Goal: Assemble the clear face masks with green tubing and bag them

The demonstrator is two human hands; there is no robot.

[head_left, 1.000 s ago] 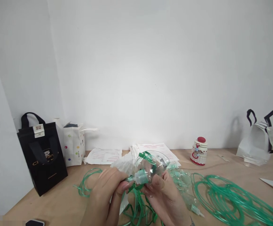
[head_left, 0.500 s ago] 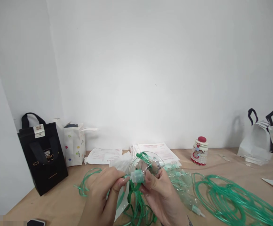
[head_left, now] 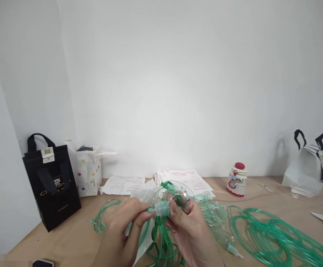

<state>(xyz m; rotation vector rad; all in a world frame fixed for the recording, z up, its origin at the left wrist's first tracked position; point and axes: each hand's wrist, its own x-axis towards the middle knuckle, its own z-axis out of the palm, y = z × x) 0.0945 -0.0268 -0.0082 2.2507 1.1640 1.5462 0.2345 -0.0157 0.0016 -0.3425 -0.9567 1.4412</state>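
Both hands meet low in the middle of the scene, above the near part of the table (head_left: 75,237). The right hand (head_left: 190,231) curls around a clear mask (head_left: 175,194), thumb pressed by its pale port (head_left: 161,208). The left hand (head_left: 119,231) pinches the end of a green tube (head_left: 150,210) at that port, fingers closed tight. More green tubing (head_left: 264,233) lies coiled to the right, well apart.

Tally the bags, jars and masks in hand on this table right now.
Bags: 3 - black bag, dotted white bag, white bag with black handles
Jars: 1 - red-lidded jar
Masks in hand: 1 - clear mask
Total: 5
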